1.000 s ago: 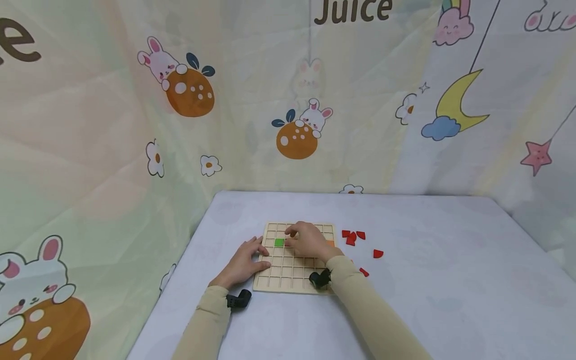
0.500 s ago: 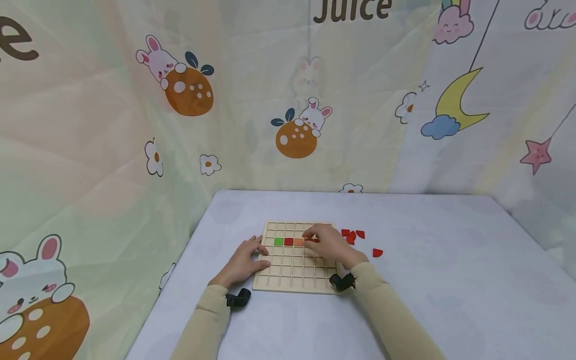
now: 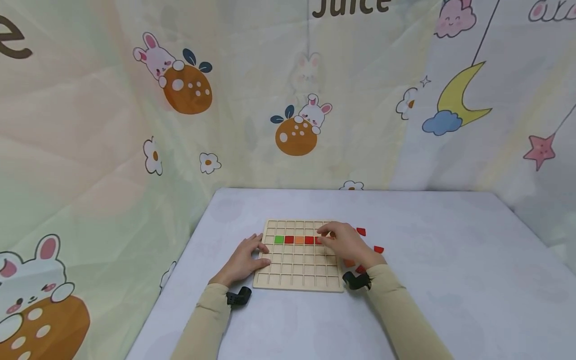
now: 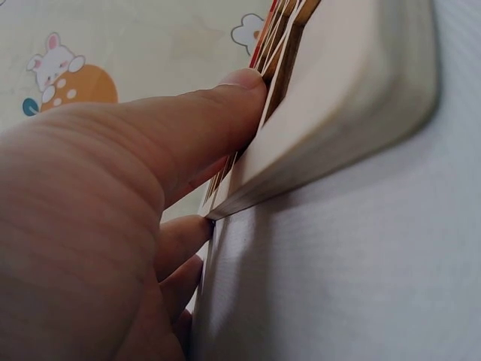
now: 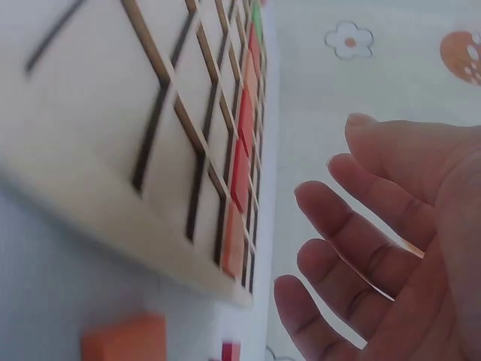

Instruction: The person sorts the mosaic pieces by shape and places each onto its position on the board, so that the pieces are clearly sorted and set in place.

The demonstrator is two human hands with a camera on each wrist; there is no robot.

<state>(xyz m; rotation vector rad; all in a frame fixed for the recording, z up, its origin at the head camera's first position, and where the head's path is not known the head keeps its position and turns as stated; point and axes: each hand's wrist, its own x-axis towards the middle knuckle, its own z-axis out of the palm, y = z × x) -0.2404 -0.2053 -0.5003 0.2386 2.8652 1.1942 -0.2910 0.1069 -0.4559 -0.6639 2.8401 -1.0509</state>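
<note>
A light wooden grid board lies on the table. Across one of its upper rows sit square tiles: green, red, orange, then two more red ones; the right wrist view also shows an orange tile at the row's right end. My left hand rests at the board's left edge; in the left wrist view its thumb presses the top face while the other fingers touch the side. Above the right end of the row hovers my right hand, its fingers loosely bent with nothing between them.
Right of the board lie loose red pieces, one farther back, and an orange piece partly behind my right wrist. Both wrists wear black cameras. A printed cloth wall rises behind the table's back edge.
My right hand has moved rightward along the tile row, uncovering more red tiles. An orange and a red piece beside the board have come into view. The left hand stays put.
</note>
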